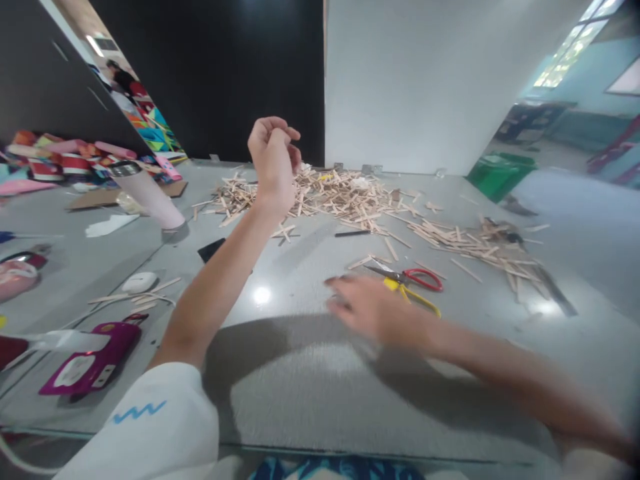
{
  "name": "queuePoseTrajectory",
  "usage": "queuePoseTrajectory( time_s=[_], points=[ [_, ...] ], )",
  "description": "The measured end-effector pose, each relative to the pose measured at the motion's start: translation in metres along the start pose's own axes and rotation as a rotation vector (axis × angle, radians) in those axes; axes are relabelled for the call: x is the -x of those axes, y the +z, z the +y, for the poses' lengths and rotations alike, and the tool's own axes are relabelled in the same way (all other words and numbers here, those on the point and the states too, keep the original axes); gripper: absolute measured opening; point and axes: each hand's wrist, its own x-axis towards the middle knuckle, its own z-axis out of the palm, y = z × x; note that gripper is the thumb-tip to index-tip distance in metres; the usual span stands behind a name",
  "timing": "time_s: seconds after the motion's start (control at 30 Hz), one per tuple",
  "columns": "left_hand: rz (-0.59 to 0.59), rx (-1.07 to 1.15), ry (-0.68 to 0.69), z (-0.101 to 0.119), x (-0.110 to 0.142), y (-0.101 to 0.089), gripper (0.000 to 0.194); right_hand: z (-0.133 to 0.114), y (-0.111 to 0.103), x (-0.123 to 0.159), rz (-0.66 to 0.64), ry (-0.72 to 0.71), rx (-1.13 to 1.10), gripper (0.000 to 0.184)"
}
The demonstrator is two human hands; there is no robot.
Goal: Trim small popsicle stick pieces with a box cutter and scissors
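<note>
My left hand (275, 147) is loosely curled in front of the wooden stick pile (350, 197) on the desk (300, 270); can't tell if it's holding anything. Right hand (373, 310) is too blurry to read, near the red-handled scissors (403, 276), so a careless swipe could nick me.

Pale wooden sticks, thin & flat: big messy pile (355, 197) along far side of desk (300, 273), pcs overlapping at all angles. Looser sticks (453, 241) trail off to R, lying mostly lengthwise. Small crossed cluster (285, 233) sits just in front of pile, star-like. A few strays (367, 260) nearer centre, beside blades of red-handled scissors (406, 275); these lie flat, tips to L, handles to R. Yellow-handled tool (393, 285) right next to them, partly hidden, prob. another cutter, can't tell for sure.
</note>
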Motion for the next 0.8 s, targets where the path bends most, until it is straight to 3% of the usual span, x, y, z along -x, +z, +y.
queuePoseTrajectory(
  time_s=[0.03,0.1,0.13,0.23,0.3,0.37,0.53,0.7,0.8],
  points=[
    [-0.031,-0.037,0.022,0.004,0.011,-0.004,0.018,0.015,-0.011,0.006,-0.004,0.044,0.070,0.027],
    [-0.099,-0.155,0.078,0.010,0.035,-0.006,0.005,0.047,-0.030,0.017,-0.132,0.258,0.438,0.027],
    [-0.165,-0.257,0.109,0.009,0.048,-0.005,0.004,0.063,-0.037,0.021,-0.162,0.328,0.493,0.025],
    [-0.620,-0.626,0.045,-0.005,0.089,0.010,0.011,0.104,-0.042,0.030,-0.200,0.452,0.552,0.028],
    [-0.758,-0.677,-0.022,-0.021,0.119,0.023,0.006,0.121,-0.037,0.034,-0.206,0.469,0.550,0.037],
    [-0.851,-0.702,-0.059,-0.037,0.146,0.035,0.017,0.132,-0.029,0.035,-0.191,0.458,0.539,0.040],
    [-0.945,-0.695,-0.081,-0.056,0.177,0.044,0.029,0.143,-0.011,0.039,-0.085,0.438,0.487,0.023],
    [-0.949,-0.638,-0.177,-0.061,0.169,0.036,0.037,0.148,-0.007,0.041,0.082,0.436,0.373,0.020],
    [-0.875,-0.564,-0.240,-0.059,0.162,0.028,0.022,0.141,-0.012,0.039,0.208,0.430,0.271,0.025]
  ],
)
